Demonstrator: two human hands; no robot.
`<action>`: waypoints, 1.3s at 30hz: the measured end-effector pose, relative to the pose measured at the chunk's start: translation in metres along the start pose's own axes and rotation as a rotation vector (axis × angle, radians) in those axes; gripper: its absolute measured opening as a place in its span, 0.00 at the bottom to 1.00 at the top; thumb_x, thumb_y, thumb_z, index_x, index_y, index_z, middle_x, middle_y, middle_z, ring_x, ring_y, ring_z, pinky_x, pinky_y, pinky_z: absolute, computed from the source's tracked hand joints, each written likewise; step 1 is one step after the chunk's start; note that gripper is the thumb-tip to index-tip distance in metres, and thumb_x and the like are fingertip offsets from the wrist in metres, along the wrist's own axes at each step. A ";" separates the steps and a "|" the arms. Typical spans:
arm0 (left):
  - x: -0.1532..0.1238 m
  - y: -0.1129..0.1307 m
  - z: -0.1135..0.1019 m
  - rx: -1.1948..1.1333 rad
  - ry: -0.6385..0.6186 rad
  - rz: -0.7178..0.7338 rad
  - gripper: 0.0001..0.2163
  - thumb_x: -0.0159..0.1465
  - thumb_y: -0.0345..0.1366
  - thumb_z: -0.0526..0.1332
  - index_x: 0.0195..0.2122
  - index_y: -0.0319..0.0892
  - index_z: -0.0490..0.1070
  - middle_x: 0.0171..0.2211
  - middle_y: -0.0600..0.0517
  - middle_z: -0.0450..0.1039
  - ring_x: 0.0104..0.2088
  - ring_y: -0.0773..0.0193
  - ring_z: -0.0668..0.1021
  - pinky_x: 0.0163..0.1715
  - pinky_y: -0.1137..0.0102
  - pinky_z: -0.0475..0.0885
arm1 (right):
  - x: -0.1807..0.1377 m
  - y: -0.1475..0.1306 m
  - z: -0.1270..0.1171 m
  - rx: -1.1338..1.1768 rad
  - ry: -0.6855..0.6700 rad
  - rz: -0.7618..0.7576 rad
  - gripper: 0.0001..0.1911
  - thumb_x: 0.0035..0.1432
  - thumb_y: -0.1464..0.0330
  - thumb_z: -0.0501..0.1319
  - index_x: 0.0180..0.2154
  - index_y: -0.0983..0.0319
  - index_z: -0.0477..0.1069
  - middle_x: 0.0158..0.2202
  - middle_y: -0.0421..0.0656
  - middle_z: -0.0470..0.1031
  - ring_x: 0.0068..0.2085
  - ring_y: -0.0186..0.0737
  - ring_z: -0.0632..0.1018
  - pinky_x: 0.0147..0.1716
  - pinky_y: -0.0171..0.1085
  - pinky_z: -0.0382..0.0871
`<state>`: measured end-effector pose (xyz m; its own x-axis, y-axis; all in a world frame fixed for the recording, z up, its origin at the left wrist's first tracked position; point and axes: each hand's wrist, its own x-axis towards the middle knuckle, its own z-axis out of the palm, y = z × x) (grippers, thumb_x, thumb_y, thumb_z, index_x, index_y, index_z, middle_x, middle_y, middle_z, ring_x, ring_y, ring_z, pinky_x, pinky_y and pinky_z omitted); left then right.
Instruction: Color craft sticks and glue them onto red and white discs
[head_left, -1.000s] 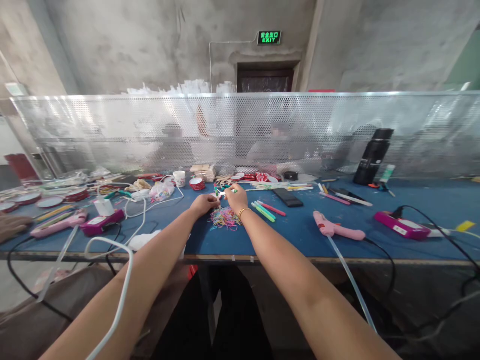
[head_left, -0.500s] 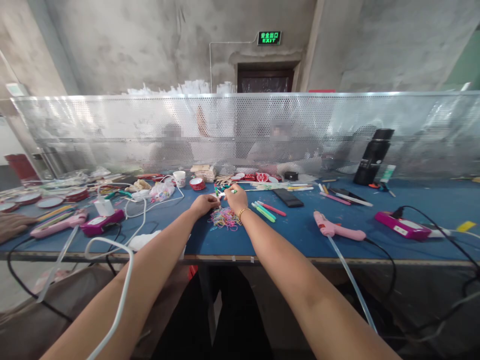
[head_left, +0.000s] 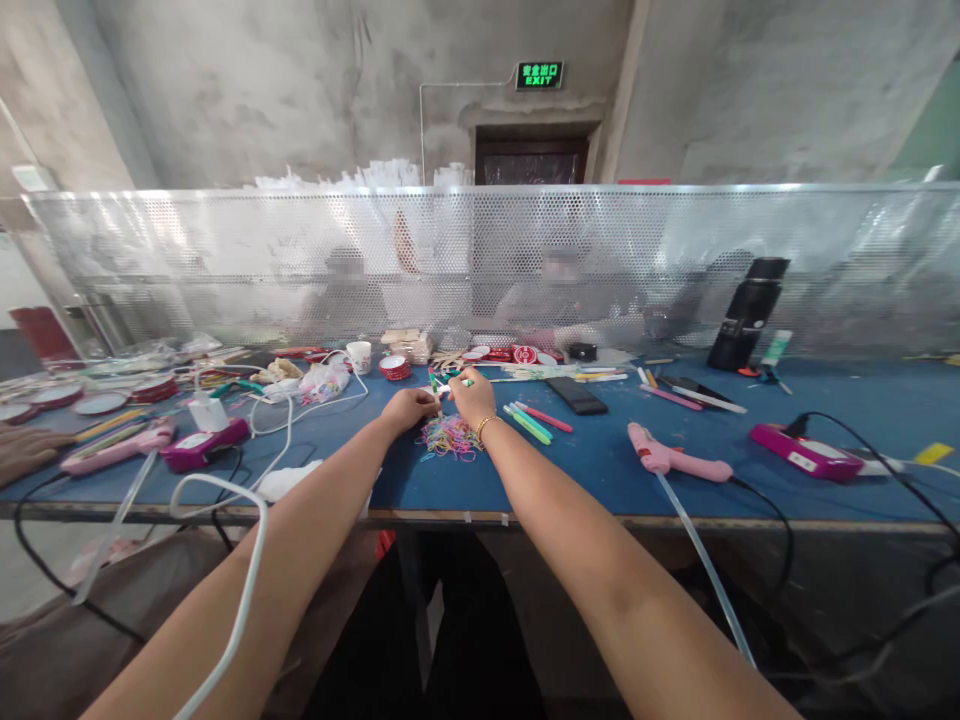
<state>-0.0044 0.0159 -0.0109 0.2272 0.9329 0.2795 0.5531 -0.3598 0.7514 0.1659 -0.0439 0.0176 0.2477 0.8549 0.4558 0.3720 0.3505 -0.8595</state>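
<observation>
My left hand point(head_left: 407, 408) and my right hand point(head_left: 472, 397) are stretched out side by side over the blue table point(head_left: 585, 470), both with fingers curled in a pinch. Between them they hold a small bundle of thin sticks point(head_left: 448, 383) with green and white tips. Just below my hands lies a heap of colourful small rubber bands point(head_left: 448, 437). A gold bracelet circles my right wrist. Whether a band is round the sticks is too small to tell.
Loose coloured sticks point(head_left: 534, 420) and a black phone point(head_left: 575, 395) lie right of my hands. A pink glue gun point(head_left: 673, 459), magenta boxes point(head_left: 804, 451) point(head_left: 204, 445) with cables, a black flask point(head_left: 745, 312), red tape rolls and a white cup point(head_left: 359, 356) stand around. People sit behind a perforated screen point(head_left: 480, 265).
</observation>
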 end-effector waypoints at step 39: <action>-0.004 0.006 0.000 -0.023 0.000 -0.012 0.14 0.47 0.47 0.69 0.26 0.40 0.79 0.22 0.53 0.76 0.23 0.68 0.70 0.26 0.72 0.63 | 0.006 0.008 0.005 0.017 0.045 -0.033 0.09 0.50 0.61 0.54 0.23 0.58 0.65 0.25 0.39 0.72 0.31 0.40 0.70 0.31 0.35 0.60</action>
<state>-0.0023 0.0096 -0.0071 0.2206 0.9372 0.2700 0.5374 -0.3478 0.7683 0.1656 -0.0340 0.0126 0.2752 0.8250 0.4936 0.3656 0.3850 -0.8474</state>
